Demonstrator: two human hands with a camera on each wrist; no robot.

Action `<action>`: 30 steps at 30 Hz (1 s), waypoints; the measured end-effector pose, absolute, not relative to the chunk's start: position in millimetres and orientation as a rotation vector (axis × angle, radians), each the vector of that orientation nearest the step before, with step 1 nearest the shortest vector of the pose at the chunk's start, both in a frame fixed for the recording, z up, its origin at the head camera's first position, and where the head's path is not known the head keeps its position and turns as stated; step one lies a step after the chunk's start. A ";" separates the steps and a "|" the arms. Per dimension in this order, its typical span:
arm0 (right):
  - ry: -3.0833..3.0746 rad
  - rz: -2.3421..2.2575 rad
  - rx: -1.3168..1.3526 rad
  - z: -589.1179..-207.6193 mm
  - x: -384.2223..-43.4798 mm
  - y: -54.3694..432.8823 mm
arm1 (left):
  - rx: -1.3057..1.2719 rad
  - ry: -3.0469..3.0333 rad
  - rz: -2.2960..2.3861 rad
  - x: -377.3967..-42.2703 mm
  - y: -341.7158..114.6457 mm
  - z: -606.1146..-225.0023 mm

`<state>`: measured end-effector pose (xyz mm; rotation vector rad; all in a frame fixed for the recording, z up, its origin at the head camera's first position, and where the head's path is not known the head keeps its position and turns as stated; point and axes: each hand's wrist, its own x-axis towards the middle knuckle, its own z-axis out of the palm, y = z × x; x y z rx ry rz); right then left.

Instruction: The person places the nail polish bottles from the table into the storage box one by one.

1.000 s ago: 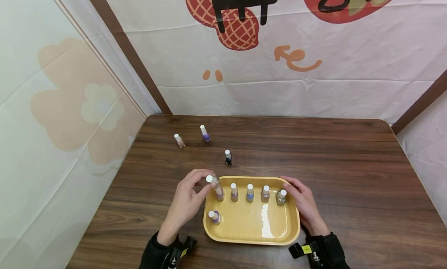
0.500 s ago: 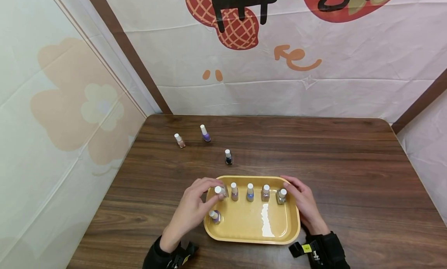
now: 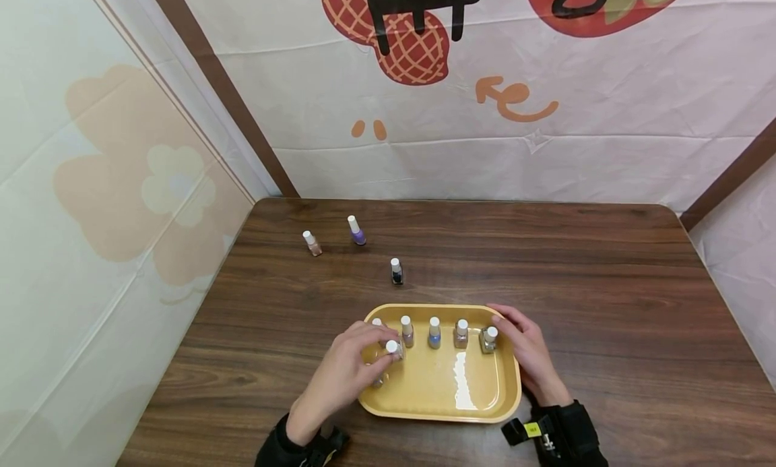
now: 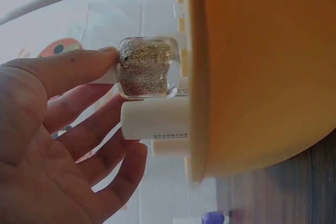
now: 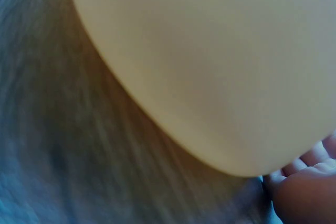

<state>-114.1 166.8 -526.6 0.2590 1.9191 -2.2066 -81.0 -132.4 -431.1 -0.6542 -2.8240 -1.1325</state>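
My left hand (image 3: 347, 364) pinches a nail polish bottle (image 4: 144, 69) between thumb and fingers, over the left part of a yellow tray (image 3: 424, 389). The bottle has a white cap and clear glass with gold-silver glitter. Several white-capped nail polish bottles line the tray's far side, among them a blue one (image 3: 434, 333) and a clear glittery one (image 3: 488, 340) at the right end. Another bottle (image 3: 378, 381) at the tray's left is mostly hidden by my left hand. My right hand (image 3: 535, 359) grips the tray's right rim, thumb on top.
On the brown wooden table (image 3: 606, 285), beyond the tray, stand a black nail polish bottle (image 3: 397, 273), a purple one (image 3: 357, 232) and a pinkish-brown one (image 3: 312, 244). A white printed cloth (image 3: 424, 170) hangs behind the table.
My left hand has carried the glitter bottle from the tray's far left corner inward and towards me, below the row. My right hand stays at the rim.
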 end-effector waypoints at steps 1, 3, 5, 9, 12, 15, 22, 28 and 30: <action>1.919 -2.207 0.259 -526.6 -114.2 166.8 | -0.668 -2.829 -1.127 -80.9 -132.1 -431.9; 1.921 -2.206 0.255 -526.4 -114.0 166.7 | -0.693 -2.835 -1.114 -81.3 -130.9 -433.9; 1.922 -2.205 0.254 -526.4 -114.0 166.7 | -0.710 -2.843 -1.105 -81.7 -129.5 -436.4; 1.920 -2.207 0.253 -526.5 -114.1 166.7 | -0.720 -2.863 -1.104 -82.0 -126.7 -441.4; 1.914 -2.214 0.252 -527.0 -114.5 166.8 | -0.710 -2.890 -1.083 -81.8 -125.0 -444.5; 1.907 -2.217 0.250 -527.7 -114.8 167.0 | -0.711 -2.918 -1.048 -81.2 -123.4 -446.8; 1.892 -2.228 0.247 -528.1 -115.5 167.0 | -0.769 -2.932 -0.975 -80.3 -121.7 -452.8; 1.901 -2.231 0.246 -527.8 -115.5 166.8 | -0.787 -2.950 -0.931 -79.5 -121.6 -456.9; 1.901 -2.230 0.246 -527.8 -115.5 166.9 | -0.794 -2.958 -0.910 -79.2 -121.5 -457.6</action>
